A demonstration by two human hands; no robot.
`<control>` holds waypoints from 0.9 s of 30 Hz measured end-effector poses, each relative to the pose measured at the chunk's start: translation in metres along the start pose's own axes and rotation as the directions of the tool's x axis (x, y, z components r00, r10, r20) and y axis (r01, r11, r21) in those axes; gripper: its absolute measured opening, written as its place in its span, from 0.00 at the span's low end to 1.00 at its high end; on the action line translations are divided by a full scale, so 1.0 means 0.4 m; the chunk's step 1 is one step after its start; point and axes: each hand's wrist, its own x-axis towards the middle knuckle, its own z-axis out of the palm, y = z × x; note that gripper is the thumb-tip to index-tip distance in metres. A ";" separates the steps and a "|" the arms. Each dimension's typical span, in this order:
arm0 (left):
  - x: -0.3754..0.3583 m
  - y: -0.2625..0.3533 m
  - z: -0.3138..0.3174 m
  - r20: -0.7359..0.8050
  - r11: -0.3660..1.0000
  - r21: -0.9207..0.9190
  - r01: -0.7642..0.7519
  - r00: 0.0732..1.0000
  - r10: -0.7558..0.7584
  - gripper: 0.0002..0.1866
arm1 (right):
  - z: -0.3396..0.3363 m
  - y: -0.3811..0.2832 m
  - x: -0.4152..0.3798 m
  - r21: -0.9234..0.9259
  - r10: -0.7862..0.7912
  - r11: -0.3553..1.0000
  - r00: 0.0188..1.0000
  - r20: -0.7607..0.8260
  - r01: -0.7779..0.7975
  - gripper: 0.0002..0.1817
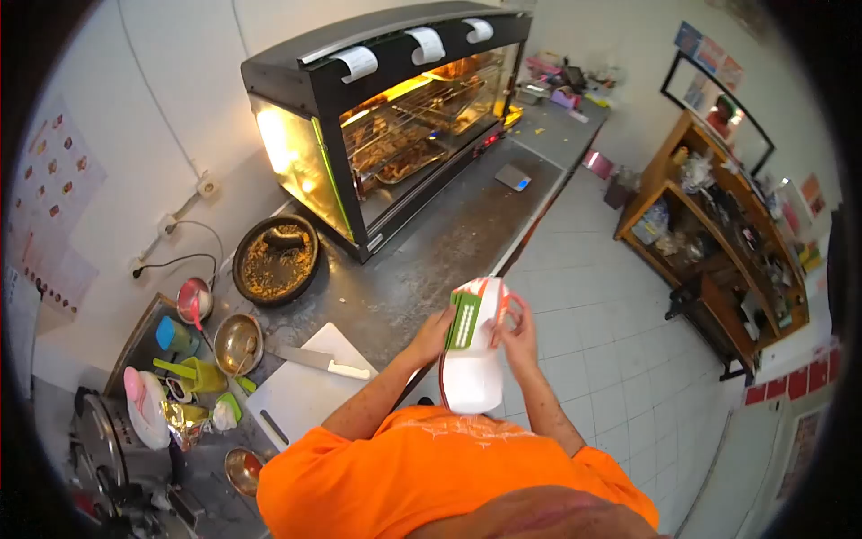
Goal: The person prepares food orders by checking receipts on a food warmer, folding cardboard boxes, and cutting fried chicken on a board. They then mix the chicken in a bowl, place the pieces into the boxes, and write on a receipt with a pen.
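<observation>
A white box with green and orange print (464,322) is held in front of the orange shirt, past the counter's edge. My left hand (434,336) grips its left side. At its right side is my right hand (515,334), with thumb and fingers bent against the box. A white flap or lid part (472,382) hangs below it, toward the shirt. The box's inside cannot be seen. To the left, a knife with a white handle (348,369) lies on a white cutting board (302,402).
A lit food warmer (364,235) stands on the counter, with a small scale (514,177) to its right. Left are a dark mortar (301,286), metal bowls (238,345) and a green container (208,375). A wooden shelf (669,202) stands at the right.
</observation>
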 end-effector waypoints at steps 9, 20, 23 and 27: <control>0.324 -0.129 -0.194 -0.491 0.820 -0.571 -0.049 0.820 -0.294 0.20 | -0.016 0.202 0.460 -0.311 -0.078 0.944 0.991 0.106 0.108 0.21; 0.550 -0.342 -0.197 -0.924 0.994 -0.083 0.066 0.368 -0.101 0.21 | -0.122 0.375 0.916 -0.430 -0.111 0.743 0.728 0.677 0.513 0.15; 0.564 -0.346 -0.237 -0.989 0.940 0.139 0.311 0.093 0.116 0.18 | -0.081 0.367 0.963 -0.357 0.045 0.882 0.699 0.714 0.308 0.13; 0.508 -0.312 -0.298 -0.967 0.912 0.220 0.347 -0.048 0.251 0.16 | 0.001 0.310 1.082 -0.137 -0.145 0.956 0.825 0.546 0.258 0.16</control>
